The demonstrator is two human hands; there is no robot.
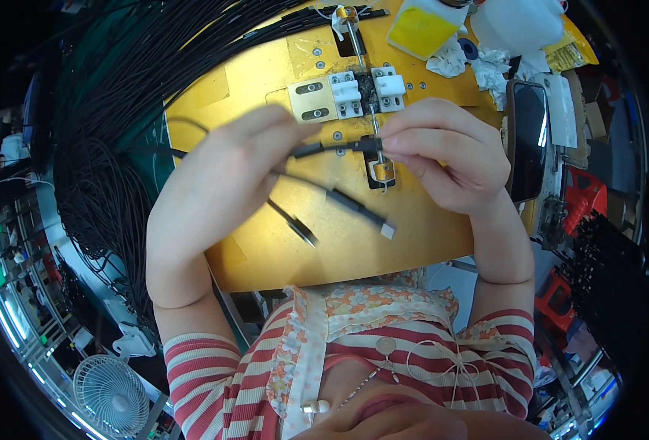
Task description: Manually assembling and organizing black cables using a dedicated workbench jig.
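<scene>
My left hand [243, 158], a little smeared by motion, is closed round several black cables above the gold work plate [310, 257]. Two loose cable ends hang from it toward me: a black plug with a bright metal tip [361, 210] and a slimmer black plug [301, 230]. Between my hands runs one black cable connector [354, 146]. The fingers of my right hand [449, 154] pinch its right end. Just beyond this connector stands a metal fixture with white blocks [389, 89] and a thin rod, and the connector passes over the fixture's near part.
Bundles of black cables [111, 183] lie along the left and far side. At the far right are a yellow-and-white container [423, 28], crumpled tissue [491, 72] and a phone [527, 139]. A white fan [110, 396] stands low on the left. More black cables [610, 282] sit at the right.
</scene>
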